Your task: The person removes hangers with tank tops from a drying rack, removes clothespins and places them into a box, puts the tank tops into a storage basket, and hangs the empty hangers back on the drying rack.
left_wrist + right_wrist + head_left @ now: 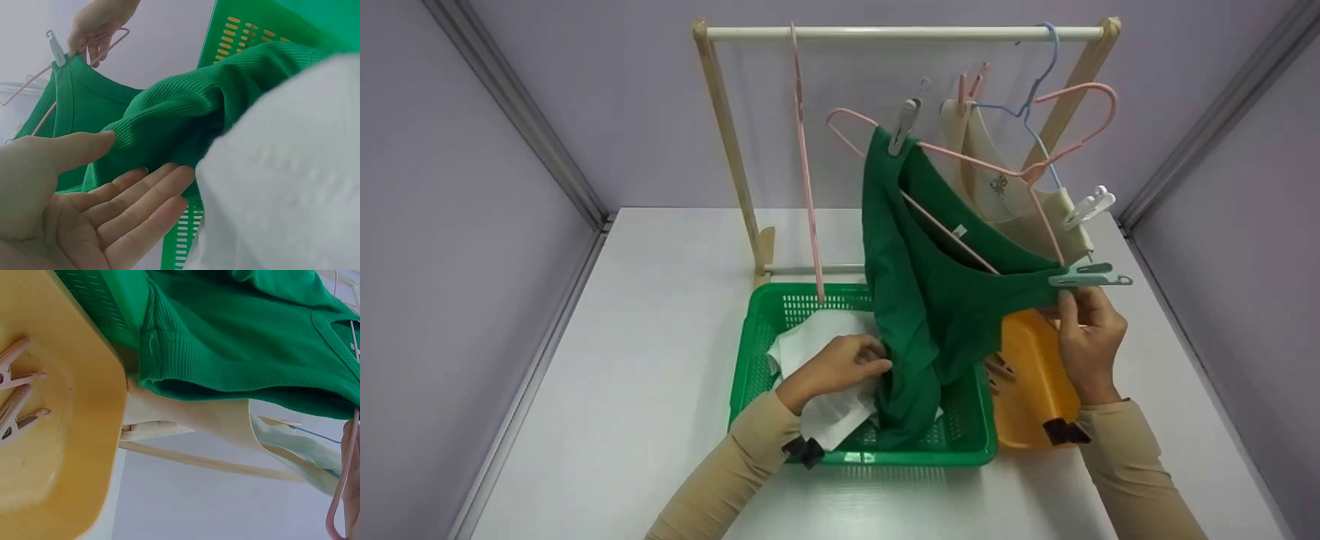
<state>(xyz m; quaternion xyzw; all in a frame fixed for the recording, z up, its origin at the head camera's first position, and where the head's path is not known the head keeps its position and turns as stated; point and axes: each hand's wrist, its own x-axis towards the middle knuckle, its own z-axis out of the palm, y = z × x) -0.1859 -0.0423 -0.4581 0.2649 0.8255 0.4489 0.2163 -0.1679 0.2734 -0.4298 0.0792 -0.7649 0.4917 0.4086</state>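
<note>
A green ribbed tank top [907, 300] hangs tilted on a pink hanger [975, 160]. A grey clothespin [905, 127] clips its left strap, a pale green clothespin [1087, 275] its right strap. My right hand [1093, 341] pinches the hanger's lower right end with the strap, just under the pale green clothespin. My left hand [840, 365] is beside the top's lower part; in the left wrist view, its loosely straight fingers [143, 211] and thumb touch the ribbed cloth. White cloth [825, 337] lies in the green basket [742, 360] below.
A drying rack with a white rail [885, 34] stands behind. From it hang an empty pink hanger [806, 165] and a blue hanger [1027, 112] with a cream garment [1020, 214], clipped by pink and white clothespins. Clothespins [14, 410] lie in the orange basin [1035, 375] at right.
</note>
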